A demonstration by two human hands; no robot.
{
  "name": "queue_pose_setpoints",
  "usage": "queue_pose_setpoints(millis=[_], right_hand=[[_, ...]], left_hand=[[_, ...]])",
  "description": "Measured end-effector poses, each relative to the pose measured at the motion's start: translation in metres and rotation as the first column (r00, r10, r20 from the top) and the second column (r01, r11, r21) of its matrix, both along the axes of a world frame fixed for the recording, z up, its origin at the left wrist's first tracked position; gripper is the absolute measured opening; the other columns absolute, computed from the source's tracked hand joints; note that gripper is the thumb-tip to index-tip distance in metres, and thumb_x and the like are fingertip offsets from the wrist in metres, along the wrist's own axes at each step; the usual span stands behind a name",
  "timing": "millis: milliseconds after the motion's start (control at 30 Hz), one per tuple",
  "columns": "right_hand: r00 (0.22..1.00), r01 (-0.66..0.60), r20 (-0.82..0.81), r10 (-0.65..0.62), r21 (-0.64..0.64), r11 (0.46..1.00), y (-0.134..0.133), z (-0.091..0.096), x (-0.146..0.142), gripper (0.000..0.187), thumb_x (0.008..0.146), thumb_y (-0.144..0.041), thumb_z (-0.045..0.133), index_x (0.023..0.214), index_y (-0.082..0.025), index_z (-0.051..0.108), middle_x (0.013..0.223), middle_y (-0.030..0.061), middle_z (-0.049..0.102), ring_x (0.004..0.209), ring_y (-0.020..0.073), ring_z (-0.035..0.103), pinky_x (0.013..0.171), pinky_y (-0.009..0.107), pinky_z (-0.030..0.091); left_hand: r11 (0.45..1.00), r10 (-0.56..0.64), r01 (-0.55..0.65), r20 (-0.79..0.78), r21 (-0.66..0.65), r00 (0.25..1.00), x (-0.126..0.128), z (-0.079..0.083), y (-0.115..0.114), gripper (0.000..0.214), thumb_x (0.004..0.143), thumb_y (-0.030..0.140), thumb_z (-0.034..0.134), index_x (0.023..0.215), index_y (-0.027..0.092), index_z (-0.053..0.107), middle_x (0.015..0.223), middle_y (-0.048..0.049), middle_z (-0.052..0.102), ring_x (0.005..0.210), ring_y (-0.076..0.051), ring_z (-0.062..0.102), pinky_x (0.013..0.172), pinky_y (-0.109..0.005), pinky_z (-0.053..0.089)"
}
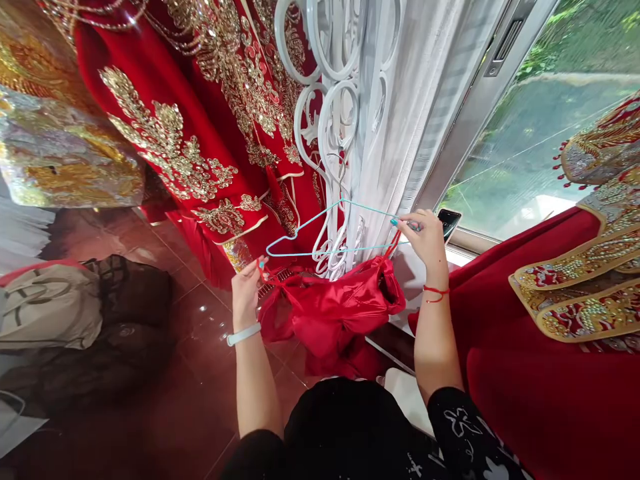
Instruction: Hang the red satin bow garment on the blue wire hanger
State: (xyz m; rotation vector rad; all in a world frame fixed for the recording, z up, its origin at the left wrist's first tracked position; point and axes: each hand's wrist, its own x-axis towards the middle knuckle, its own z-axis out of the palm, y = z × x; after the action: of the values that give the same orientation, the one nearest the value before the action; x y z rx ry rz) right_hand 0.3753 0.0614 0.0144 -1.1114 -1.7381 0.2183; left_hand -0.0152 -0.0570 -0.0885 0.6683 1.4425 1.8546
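Observation:
A light-blue clothes hanger [313, 220] hangs by its hook from the white scrolled metal rack in front of me. Below it droops a shiny red satin dress [340, 300] with thin straps. My right hand [425, 237] pinches one strap at the hanger's right end, where the strap goes over the bar. My left hand [247, 287] is closed on the other strap, just below the hanger's left end and apart from it. The dress's lower part hangs in folds in front of my body.
Red garments with gold beading [175, 153] crowd the left, and another embroidered red garment [575, 287] stands at the right. The white rack [333, 100] is beside a window [540, 127]. A phone [449, 223] lies behind my right hand. Bags [55, 307] rest at the lower left.

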Motion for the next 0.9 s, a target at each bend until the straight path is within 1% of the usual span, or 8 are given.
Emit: queue_pose_setpoints(millis=[233,400,533,600,700,767,833,900], right_hand=[[0.994,-0.074,0.084,0.074,-0.002,0.997,0.035,0.001,0.006,0.029,0.090,-0.044,0.065,0.071,-0.024,0.072,0.069,0.0026,0.058,0.075,0.0204,0.049,0.074,0.034,0.039],[0.992,0.004,0.127,-0.004,0.004,1.000,0.038,-0.016,-0.008,0.019,0.090,-0.037,0.062,0.083,-0.023,0.074,0.076,0.0026,0.058,0.086,0.0227,0.054,0.089,0.038,0.042],[0.991,0.132,-0.001,-0.132,0.106,0.986,0.012,-0.038,-0.059,0.027,0.089,-0.029,0.061,0.113,-0.025,0.073,0.116,0.0093,0.064,0.118,0.0298,0.055,0.109,0.049,0.037],[0.998,-0.058,-0.009,0.059,0.083,0.995,-0.005,-0.048,-0.096,0.031,0.092,-0.025,0.056,0.118,-0.026,0.071,0.120,0.0098,0.067,0.120,0.0281,0.057,0.112,0.048,0.039],[0.927,-0.369,0.060,0.370,-0.023,0.929,-0.023,-0.059,-0.150,0.041,0.095,-0.024,0.057,0.135,-0.030,0.065,0.133,0.0072,0.068,0.133,0.0266,0.055,0.123,0.050,0.028],[0.863,-0.486,0.084,0.498,-0.132,0.864,-0.026,-0.063,-0.176,0.045,0.098,-0.026,0.059,0.142,-0.031,0.061,0.135,0.0051,0.070,0.134,0.0259,0.055,0.127,0.054,0.018],[0.822,-0.521,0.113,0.558,-0.244,0.818,-0.024,-0.066,-0.191,0.034,0.101,-0.029,0.059,0.134,-0.031,0.068,0.123,0.0039,0.076,0.124,0.0245,0.061,0.126,0.054,0.017],[0.821,-0.488,0.154,0.549,-0.310,0.816,-0.022,-0.069,-0.196,0.024,0.103,-0.033,0.057,0.115,-0.029,0.078,0.108,0.0035,0.079,0.110,0.0226,0.064,0.124,0.052,0.020]], left_hand=[[0.971,-0.234,0.212,-0.253,-0.112,0.939,0.022,0.072,0.029,0.041,0.069,0.037,0.086,0.100,0.011,0.078,0.095,-0.0103,0.079,0.063,-0.013,0.068,0.061,-0.029,0.060],[0.917,-0.392,0.313,-0.425,-0.246,0.816,0.050,0.088,0.043,0.016,0.083,0.027,0.069,0.093,0.013,0.070,0.084,-0.0048,0.069,0.065,-0.017,0.071,0.062,-0.032,0.062],[0.941,-0.336,0.283,-0.602,-0.185,0.725,0.055,0.080,0.029,0.032,0.083,0.019,0.061,0.115,0.019,0.060,0.121,-0.0088,0.060,0.073,-0.012,0.069,0.066,-0.029,0.061],[0.975,-0.193,0.213,-0.719,-0.063,0.668,0.057,0.069,0.011,0.044,0.082,0.019,0.061,0.126,0.022,0.055,0.136,-0.0118,0.052,0.087,-0.013,0.068,0.076,-0.030,0.061],[0.988,-0.078,0.153,-0.843,0.005,0.532,0.060,0.044,-0.024,0.035,0.087,0.026,0.060,0.121,0.021,0.059,0.129,-0.0127,0.058,0.107,-0.021,0.063,0.097,-0.039,0.055],[0.926,-0.342,0.296,-0.857,-0.237,0.386,0.059,0.023,-0.047,0.022,0.089,0.029,0.059,0.109,0.023,0.066,0.115,-0.0094,0.068,0.112,-0.024,0.062,0.108,-0.048,0.048],[0.783,-0.599,0.372,-0.766,-0.499,0.233,0.055,0.006,-0.064,0.011,0.089,0.029,0.060,0.090,0.025,0.070,0.105,-0.0060,0.073,0.122,-0.028,0.059,0.118,-0.058,0.035],[0.693,-0.702,0.393,-0.691,-0.605,0.175,0.048,-0.002,-0.075,0.013,0.087,0.029,0.063,0.075,0.024,0.066,0.103,-0.0044,0.075,0.128,-0.030,0.056,0.122,-0.061,0.027]])
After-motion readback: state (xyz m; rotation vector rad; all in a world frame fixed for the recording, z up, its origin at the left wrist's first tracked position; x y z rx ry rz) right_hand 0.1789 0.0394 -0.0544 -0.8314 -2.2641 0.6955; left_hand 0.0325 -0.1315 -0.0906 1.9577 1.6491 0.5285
